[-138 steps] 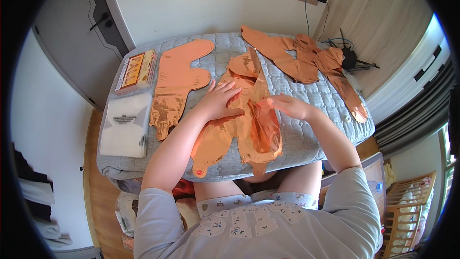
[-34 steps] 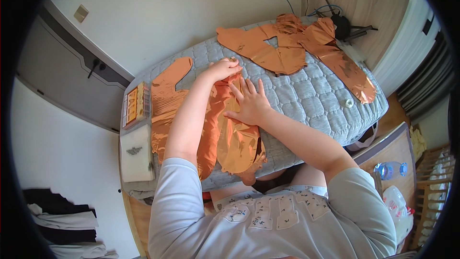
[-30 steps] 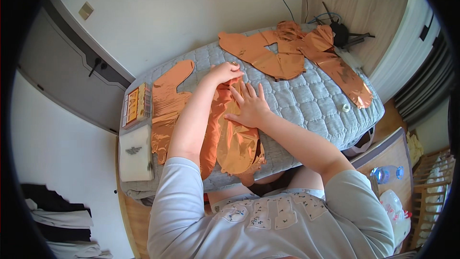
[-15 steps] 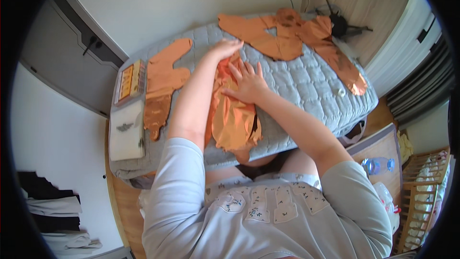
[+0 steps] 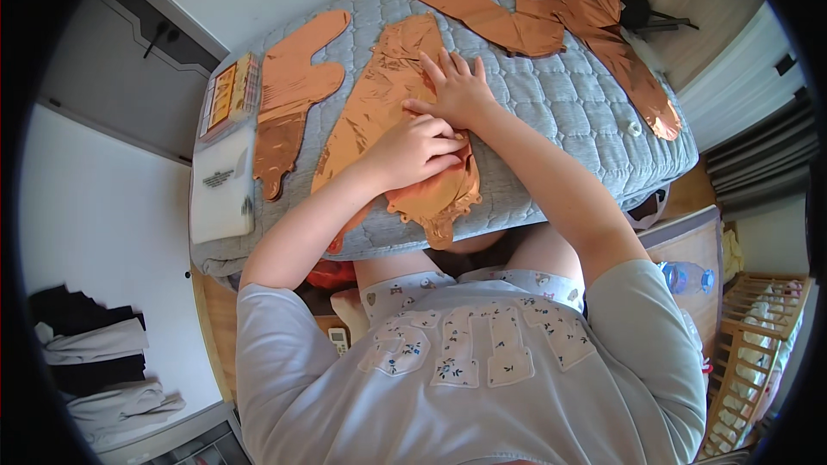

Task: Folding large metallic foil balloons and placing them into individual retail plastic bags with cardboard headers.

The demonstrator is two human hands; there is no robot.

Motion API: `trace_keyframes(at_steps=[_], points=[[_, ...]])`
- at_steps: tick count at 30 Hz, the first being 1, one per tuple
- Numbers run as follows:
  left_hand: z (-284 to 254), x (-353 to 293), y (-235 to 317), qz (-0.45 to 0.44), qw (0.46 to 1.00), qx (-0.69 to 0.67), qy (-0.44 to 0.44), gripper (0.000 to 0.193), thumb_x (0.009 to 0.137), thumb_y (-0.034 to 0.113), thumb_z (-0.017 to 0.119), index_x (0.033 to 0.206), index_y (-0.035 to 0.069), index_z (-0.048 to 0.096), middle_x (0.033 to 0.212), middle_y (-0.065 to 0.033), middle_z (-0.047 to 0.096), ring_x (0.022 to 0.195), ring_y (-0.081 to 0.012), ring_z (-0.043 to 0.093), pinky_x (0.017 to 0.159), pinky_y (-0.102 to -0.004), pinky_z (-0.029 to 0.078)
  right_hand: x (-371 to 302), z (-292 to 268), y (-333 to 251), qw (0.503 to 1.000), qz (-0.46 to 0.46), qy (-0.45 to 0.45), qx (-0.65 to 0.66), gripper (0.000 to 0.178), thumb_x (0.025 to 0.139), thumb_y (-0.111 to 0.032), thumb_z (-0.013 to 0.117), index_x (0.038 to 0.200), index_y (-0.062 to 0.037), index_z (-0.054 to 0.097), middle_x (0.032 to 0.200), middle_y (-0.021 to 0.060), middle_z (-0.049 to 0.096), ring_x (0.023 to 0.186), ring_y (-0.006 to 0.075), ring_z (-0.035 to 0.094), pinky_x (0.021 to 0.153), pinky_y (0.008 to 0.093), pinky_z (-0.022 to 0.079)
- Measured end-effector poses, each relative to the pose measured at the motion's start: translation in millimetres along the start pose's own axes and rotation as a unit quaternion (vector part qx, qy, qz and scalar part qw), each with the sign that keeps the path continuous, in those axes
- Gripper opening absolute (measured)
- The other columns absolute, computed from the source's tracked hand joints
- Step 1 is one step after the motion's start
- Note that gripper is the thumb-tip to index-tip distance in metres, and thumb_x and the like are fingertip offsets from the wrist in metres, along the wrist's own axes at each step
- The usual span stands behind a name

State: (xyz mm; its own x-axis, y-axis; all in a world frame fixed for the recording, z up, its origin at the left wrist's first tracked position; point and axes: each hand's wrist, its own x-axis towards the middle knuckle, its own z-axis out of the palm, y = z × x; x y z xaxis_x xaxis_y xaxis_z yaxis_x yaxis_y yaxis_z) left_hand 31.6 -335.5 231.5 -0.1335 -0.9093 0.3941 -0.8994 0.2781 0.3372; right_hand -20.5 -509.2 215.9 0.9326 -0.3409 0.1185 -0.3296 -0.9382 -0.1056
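Note:
A flat copper-coloured foil balloon (image 5: 362,116) lies in front of me on the grey quilted mattress, its surface creased and shiny. My right hand (image 5: 461,95) rests palm down on its upper right part, fingers spread and holding nothing. Just below and to its left, my left hand (image 5: 413,152) lies on the foil with bent, slightly parted fingers; its fingertips touch the surface. The tabbed near end (image 5: 439,228) reaches the front edge of the mattress. A similar flat foil balloon (image 5: 297,77) is on the left, and more copper foil balloons (image 5: 517,21) lie at the back right.
On the mattress's left side are a boxed package (image 5: 228,99) and a white plastic pouch (image 5: 222,185). A small white roll (image 5: 635,128) sits at the right. Beyond the back right corner stands a black device with antennas (image 5: 636,9). A clear bottle (image 5: 687,277) lies lower right.
My left hand has come back from the balloon's far end to beside my right hand. The foil now spreads wider to the left. My view has tilted, so the mattress sits higher.

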Motion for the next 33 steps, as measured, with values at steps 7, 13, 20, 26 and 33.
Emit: trace_keyframes(at_steps=[7,13,20,26,33], points=[[6,0,9,0.002,0.996,0.09,-0.005,0.029,0.093,0.026,0.071,0.119,0.015,0.074,0.113,-0.003,0.066,0.108,-0.024,0.064,0.092,-0.0392,0.055,4,-9,3,1.0,0.015,-0.026,0.003,0.109,0.088,-0.09,0.038,0.167,-0.0166,0.019,0.17,0.0197,0.023,0.158,0.0363,0.018,0.124,0.064,0.014],[13,-5,2,0.039,0.991,0.129,0.007,0.032,0.093,0.025,0.068,0.123,0.013,0.07,0.126,-0.0026,0.066,0.12,-0.0235,0.058,0.098,-0.0409,0.053,12,-11,-3,0.997,0.035,-0.038,0.062,0.106,0.088,-0.089,0.037,0.167,-0.0204,0.018,0.169,0.0213,0.024,0.158,0.0372,0.02,0.126,0.0613,0.008],[12,-5,12,0.011,0.993,0.114,-0.027,0.036,0.095,0.026,0.067,0.127,0.011,0.068,0.132,-0.002,0.065,0.125,-0.0225,0.056,0.103,-0.0414,0.05,7,2,-3,0.999,0.029,0.017,-0.001,0.099,0.093,-0.084,0.037,0.166,-0.0197,0.022,0.168,0.0213,0.027,0.156,0.0376,0.024,0.125,0.0617,0.012],[9,-8,18,0.013,0.997,0.069,-0.04,0.044,0.095,0.033,0.068,0.133,0.013,0.066,0.134,-0.0024,0.065,0.125,-0.0231,0.055,0.107,-0.042,0.046,6,3,-3,0.999,0.021,0.026,-0.002,0.1,0.092,-0.084,0.037,0.166,-0.0187,0.023,0.167,0.0225,0.027,0.155,0.0385,0.025,0.125,0.0616,0.013],[-7,-15,51,0.003,0.996,-0.043,-0.074,0.059,0.093,0.036,0.072,0.147,0.015,0.058,0.133,-0.0082,0.065,0.124,-0.0281,0.056,0.109,-0.0439,0.043,6,3,-3,0.999,0.023,0.029,-0.004,0.101,0.091,-0.085,0.039,0.166,-0.0183,0.023,0.168,0.0213,0.027,0.155,0.0386,0.026,0.124,0.0623,0.014]])
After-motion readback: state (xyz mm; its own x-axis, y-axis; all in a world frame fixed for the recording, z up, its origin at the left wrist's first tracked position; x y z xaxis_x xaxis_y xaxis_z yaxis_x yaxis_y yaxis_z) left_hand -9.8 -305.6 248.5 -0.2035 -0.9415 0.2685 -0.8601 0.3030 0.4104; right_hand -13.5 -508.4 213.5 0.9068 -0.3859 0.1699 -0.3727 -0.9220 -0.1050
